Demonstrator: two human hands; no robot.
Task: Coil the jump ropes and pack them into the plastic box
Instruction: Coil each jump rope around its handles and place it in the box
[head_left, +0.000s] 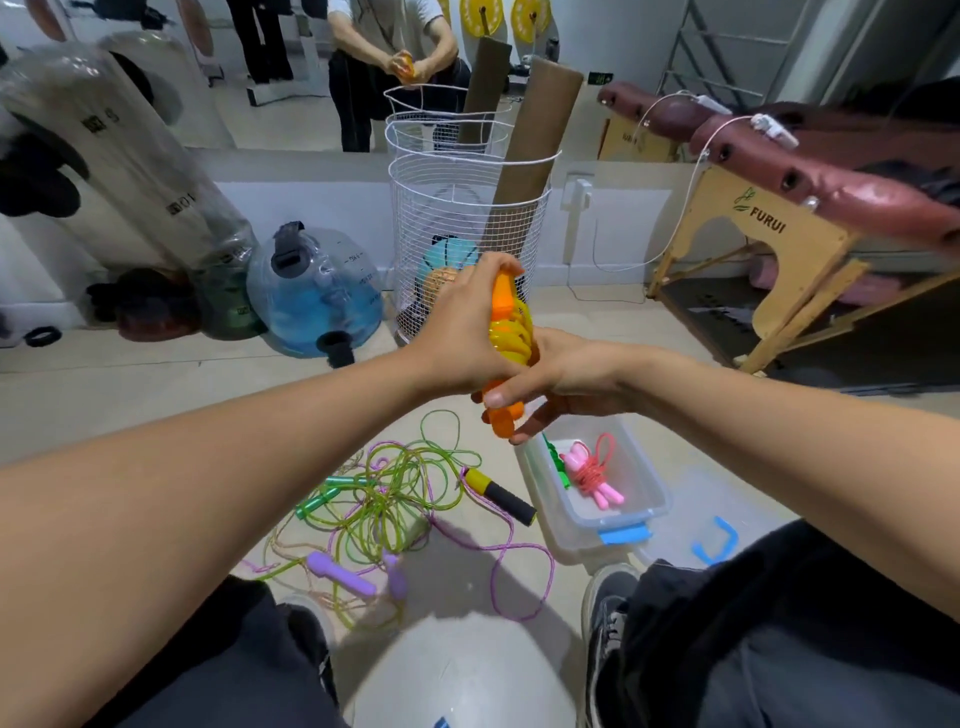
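An orange-handled rope (511, 332) is gripped by both hands, left hand (462, 332) at nine o'clock, right hand (563, 376) at three, above the plastic box (644, 499).

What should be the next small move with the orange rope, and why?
Probably lower the orange rope into the box. Both hands, left and right, grip it with yellow cord already wound, and the box sits open just below.

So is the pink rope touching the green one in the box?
Cannot tell. In the head view the pink rope lies close beside the green one inside the box, but no contact or gap shows plainly.
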